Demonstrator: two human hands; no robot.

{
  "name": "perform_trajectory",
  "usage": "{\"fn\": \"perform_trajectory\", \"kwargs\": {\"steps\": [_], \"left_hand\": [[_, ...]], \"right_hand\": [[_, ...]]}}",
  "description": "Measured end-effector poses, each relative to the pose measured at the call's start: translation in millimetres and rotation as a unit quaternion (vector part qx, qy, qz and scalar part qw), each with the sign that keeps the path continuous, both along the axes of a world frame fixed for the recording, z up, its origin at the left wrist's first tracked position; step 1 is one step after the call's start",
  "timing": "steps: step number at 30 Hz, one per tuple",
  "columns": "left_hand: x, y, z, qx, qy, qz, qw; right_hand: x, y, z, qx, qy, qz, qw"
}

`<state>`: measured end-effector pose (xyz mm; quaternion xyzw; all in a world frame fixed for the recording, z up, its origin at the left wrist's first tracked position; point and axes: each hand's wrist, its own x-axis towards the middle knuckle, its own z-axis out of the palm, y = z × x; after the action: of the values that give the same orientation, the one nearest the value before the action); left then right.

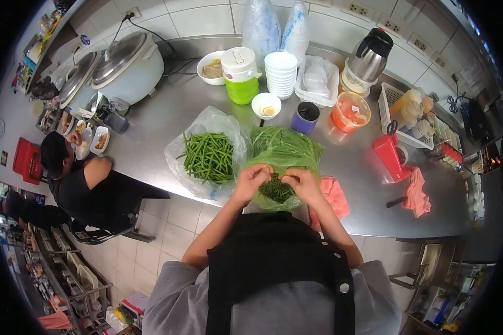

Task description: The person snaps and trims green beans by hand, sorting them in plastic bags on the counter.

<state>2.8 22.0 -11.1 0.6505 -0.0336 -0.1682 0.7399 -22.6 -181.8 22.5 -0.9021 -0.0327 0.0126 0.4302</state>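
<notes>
Both hands are over a green plastic bag [288, 146] at the steel counter's front edge. My left hand [254, 181] is closed in a pinch above the bag's left side, and what lies between its fingertips is too small to name. Opposite it, my right hand [302, 184] is also pinched, its fingertips hidden against the bag's contents. Short dark green pieces [276, 190] lie in the bag's opening, below and between the hands. To the left, cut green beans [208, 157] fill an open clear plastic bag [176, 146]. A pink cloth [333, 200] lies beside my right hand.
Behind the bags stand a small white bowl [266, 106], a purple cup [305, 117], an orange-lidded tub [351, 111] and a green-and-white jug [240, 75]. A red container [391, 158] is to the right. A person [89, 184] sits at the left, near large cookers [129, 67].
</notes>
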Motion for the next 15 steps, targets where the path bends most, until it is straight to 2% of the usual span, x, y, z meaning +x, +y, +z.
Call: {"fn": "perform_trajectory", "kwargs": {"steps": [1, 2, 3, 5, 7, 9, 11, 15], "left_hand": [[2.4, 1.9, -3.2, -0.001, -0.008, 0.008, 1.0], [3.6, 2.0, -8.8, -0.001, -0.008, 0.008, 1.0], [4.5, 1.4, -12.6, -0.014, -0.007, 0.032, 0.999], [3.4, 0.0, -20.2, -0.026, -0.006, 0.054, 0.998], [-3.8, -3.6, -17.6, 0.03, -0.054, -0.04, 0.997], [-5.2, -3.8, -13.7, 0.041, -0.081, -0.067, 0.994], [-5.5, -2.5, -9.9, -0.034, 0.024, -0.105, 0.994], [-8.4, -7.9, 18.3, -0.037, 0.06, -0.087, 0.994]], "right_hand": [[0.8, -4.0, -1.8, 0.12, 0.102, 0.029, 0.987], [1.2, -6.0, -2.9, 0.238, 0.202, 0.057, 0.948], [1.0, -5.8, -0.9, 0.238, 0.203, 0.057, 0.948], [0.8, -5.8, 5.2, 0.393, 0.169, 0.069, 0.901], [5.2, -2.6, 5.7, 0.42, 0.132, 0.047, 0.897], [11.2, -1.6, 5.9, 0.446, 0.093, 0.028, 0.89], [15.4, -1.0, 5.9, 0.417, 0.056, 0.019, 0.907], [16.3, -1.8, 12.8, 0.383, 0.058, 0.032, 0.921]]}}
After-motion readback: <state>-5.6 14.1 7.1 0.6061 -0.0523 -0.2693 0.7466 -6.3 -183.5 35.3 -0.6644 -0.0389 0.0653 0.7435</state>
